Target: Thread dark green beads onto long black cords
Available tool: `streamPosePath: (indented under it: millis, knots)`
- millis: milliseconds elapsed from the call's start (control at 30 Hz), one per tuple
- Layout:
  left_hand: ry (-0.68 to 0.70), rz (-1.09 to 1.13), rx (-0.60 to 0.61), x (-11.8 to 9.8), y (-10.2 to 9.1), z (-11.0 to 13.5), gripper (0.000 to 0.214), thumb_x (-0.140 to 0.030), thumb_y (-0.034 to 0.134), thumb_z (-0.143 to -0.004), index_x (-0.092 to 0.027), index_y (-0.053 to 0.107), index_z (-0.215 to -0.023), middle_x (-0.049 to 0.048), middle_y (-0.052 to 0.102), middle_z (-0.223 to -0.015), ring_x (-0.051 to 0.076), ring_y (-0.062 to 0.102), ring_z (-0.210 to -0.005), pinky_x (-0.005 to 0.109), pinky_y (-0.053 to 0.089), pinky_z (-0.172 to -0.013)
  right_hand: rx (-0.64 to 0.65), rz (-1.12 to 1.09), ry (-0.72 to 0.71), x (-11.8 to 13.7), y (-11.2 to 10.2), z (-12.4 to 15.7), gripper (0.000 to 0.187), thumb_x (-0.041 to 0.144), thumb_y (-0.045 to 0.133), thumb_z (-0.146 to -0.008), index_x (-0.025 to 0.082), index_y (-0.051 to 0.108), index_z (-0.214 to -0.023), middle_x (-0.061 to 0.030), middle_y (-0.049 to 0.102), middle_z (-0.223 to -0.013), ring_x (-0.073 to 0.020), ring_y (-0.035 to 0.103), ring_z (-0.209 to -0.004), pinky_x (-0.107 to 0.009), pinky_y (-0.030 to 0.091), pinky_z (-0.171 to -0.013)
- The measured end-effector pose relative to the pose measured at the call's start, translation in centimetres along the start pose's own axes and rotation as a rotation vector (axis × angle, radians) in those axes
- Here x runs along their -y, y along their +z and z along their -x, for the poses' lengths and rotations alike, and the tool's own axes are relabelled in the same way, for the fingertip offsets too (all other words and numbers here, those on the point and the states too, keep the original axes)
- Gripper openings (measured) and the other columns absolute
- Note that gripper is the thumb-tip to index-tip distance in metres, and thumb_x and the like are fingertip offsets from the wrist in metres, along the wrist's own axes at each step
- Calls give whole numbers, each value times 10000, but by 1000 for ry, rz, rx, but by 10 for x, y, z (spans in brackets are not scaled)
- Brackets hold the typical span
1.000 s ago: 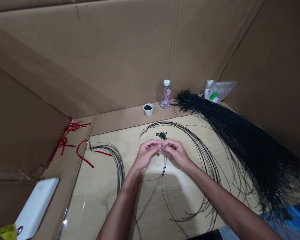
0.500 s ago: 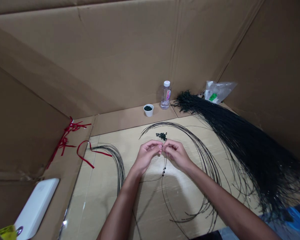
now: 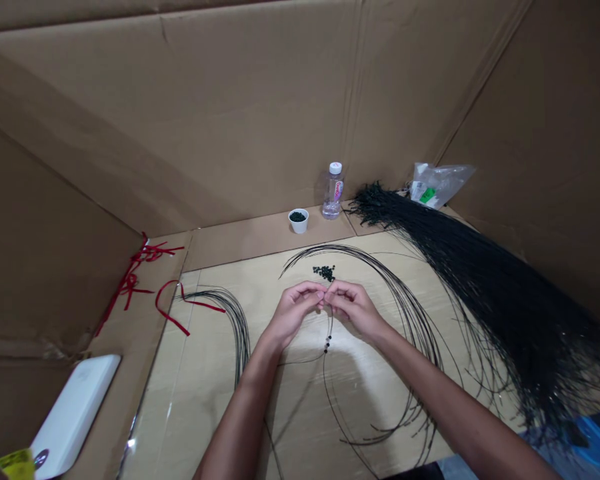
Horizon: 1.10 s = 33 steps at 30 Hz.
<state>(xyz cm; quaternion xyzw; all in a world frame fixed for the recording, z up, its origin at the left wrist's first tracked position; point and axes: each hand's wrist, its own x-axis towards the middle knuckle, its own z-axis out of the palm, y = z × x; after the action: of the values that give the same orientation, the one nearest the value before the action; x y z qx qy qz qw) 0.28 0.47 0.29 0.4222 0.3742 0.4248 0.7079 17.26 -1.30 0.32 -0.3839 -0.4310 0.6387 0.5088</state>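
1. Left hand (image 3: 294, 317) and right hand (image 3: 355, 310) are shown raised over the work surface, both partly closed, with the fingertips brought together in a pinch between them.
2. Thin black strand (image 3: 331, 325) is seen descending from the pinched fingertips and is taken to be gripped by both hands; the exact hold is too small to be resolved. Small black beads (image 3: 327, 344) are threaded on it just below the hands.
3. Loose cluster of dark beads (image 3: 324, 272) is placed just beyond the fingertips, on the pale cardboard sheet (image 3: 190, 413) that lies beneath both hands.
4. Looped black strands (image 3: 240, 327) are laid just left of the left hand, and arced black strands (image 3: 420, 333) are laid just right of the right hand.
5. Thick bundle of black strands (image 3: 485, 293) is spread well to the right of the right hand.
6. White cup (image 3: 299, 221) filled with dark beads and plastic water bottle (image 3: 333, 193) are stood well beyond the hands; clear plastic bag (image 3: 437, 185) is placed farther beyond the right hand.
7. Red ribbon (image 3: 173, 313) is laid left of the left hand, with red ties (image 3: 140, 277) farther left. White rectangular object (image 3: 75, 417) is seen well to the left of the left hand, and cardboard walls (image 3: 230, 113) are shown rising beyond the hands.
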Motion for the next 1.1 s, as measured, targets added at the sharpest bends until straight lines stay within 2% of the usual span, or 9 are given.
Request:
streamPosePath:
  millis: [133,333,467,733,867,933,1100]
  knots:
    - [-7,51,-31,0,-2,-2,269,-316,936,-747,-146,815,-917,41,706,-818,131,598,-728,268,470,-724,29,31,19,0,-2,0,355,497,870,-815,171,744,-753,5,607,-599,-80,379,-472,-241,237,-451]
    - [-28,76,-57,-1,-3,-3,311,-292,963,-700,-142,811,-926,42,720,-819,127,611,-690,272,476,-697,7,41,12,-7,-4,-2,394,539,880,-813,170,755,-758,-10,645,-604,-76,399,-438,-240,240,-432]
    - [1,37,-38,-1,-2,-2,282,-321,938,-741,-144,813,-922,44,719,-816,132,614,-693,277,486,-703,-10,15,11,-10,-3,-2,397,536,889,-801,169,751,-739,-16,656,-601,-73,400,-426,-241,231,-427]
    - [52,-14,-88,8,-4,-5,285,-385,916,-775,-143,814,-885,44,698,-780,131,581,-674,267,466,-664,-42,3,-8,-8,0,-2,394,534,905,-779,183,727,-746,5,638,-593,-80,384,-449,-237,241,-439]
    - [50,-57,-80,12,-6,-6,311,-417,904,-801,-144,796,-904,33,678,-800,116,545,-660,252,440,-643,-93,5,-34,-10,1,-2,380,512,926,-756,193,724,-800,-16,693,-671,-116,514,-523,-237,327,-481]
    - [45,-82,-79,13,-6,-6,342,-446,899,-807,-143,780,-914,26,663,-796,113,530,-649,250,428,-635,-121,27,-43,-11,1,-3,366,492,928,-751,198,719,-814,-3,672,-658,-129,547,-550,-235,345,-497]
    - [57,-142,-56,11,-4,-4,388,-503,864,-839,-148,743,-940,15,643,-817,115,525,-653,256,425,-641,-134,62,-33,-12,0,-2,297,414,886,-755,202,678,-774,33,582,-583,-121,491,-523,-239,328,-499]
